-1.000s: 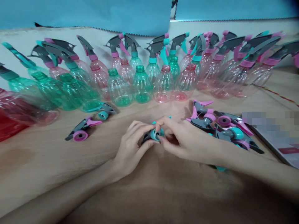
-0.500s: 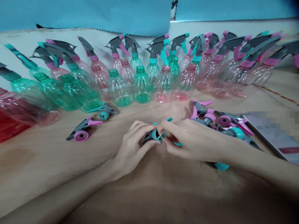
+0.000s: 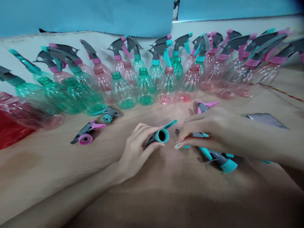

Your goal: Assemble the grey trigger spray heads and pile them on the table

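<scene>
My left hand (image 3: 134, 148) grips a grey and teal trigger spray head (image 3: 162, 135) between thumb and fingers, its round collar facing me and its teal trigger pointing up to the right. The collar's mouth looks dark inside. Just right of it, my right hand (image 3: 209, 131) is closed in a pinch, palm down, apart from the spray head. A small whitish piece (image 3: 177, 146) shows at its fingertips, too small and blurred to identify. Under and beside that hand lies another grey and teal spray head (image 3: 223, 161); parts of others are hidden by the hand.
Green and pink clear bottles, several open-necked like this green bottle (image 3: 145, 88), line the back of the table. Loose pink-collared (image 3: 85, 138) and teal-collared (image 3: 108, 117) spray heads lie at left. A phone (image 3: 267, 119) lies at right, a red bag (image 3: 14, 129) at far left.
My right hand has moved right, away from the collar, with the whitish piece at its fingertips. The collar's mouth is now uncovered. My left hand stays nearly in place.
</scene>
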`<state>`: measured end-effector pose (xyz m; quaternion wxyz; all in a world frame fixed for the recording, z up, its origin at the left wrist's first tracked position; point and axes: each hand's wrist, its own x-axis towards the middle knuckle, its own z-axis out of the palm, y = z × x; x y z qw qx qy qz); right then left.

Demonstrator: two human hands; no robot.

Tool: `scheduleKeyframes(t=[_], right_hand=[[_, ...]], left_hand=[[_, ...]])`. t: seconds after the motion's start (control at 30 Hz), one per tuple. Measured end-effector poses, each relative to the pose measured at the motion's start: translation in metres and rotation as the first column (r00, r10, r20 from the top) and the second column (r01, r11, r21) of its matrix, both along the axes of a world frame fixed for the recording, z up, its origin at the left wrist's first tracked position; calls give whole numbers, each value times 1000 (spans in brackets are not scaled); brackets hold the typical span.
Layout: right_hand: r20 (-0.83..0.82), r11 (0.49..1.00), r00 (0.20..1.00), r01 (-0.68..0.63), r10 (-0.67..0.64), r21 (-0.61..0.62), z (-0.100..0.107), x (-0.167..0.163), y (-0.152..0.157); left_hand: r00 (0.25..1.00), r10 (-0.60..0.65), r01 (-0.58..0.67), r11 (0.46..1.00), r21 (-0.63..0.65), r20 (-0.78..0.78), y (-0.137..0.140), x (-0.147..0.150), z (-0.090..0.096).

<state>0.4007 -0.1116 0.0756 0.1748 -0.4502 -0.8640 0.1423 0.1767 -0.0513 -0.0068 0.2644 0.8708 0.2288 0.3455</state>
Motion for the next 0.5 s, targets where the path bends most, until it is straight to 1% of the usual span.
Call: scheduleKeyframes(t=[0.1, 0.17, 0.33, 0.5], right_hand=[[-54, 991, 998, 29, -22, 133, 5, 2, 2], [-88, 980, 995, 58, -42, 190, 3, 1, 4], [-114, 972, 993, 36, -9, 234, -9, -8, 6], [-159, 971, 987, 34, 4, 236, -13, -15, 7]], left_hand=[[1000, 29, -29, 999, -19, 4, 0, 0, 0], [999, 32, -32, 999, 1, 23, 0, 1, 1], [998, 35, -38, 998, 46, 54, -2, 2, 2], [997, 30, -34, 998, 54, 69, -3, 1, 2]])
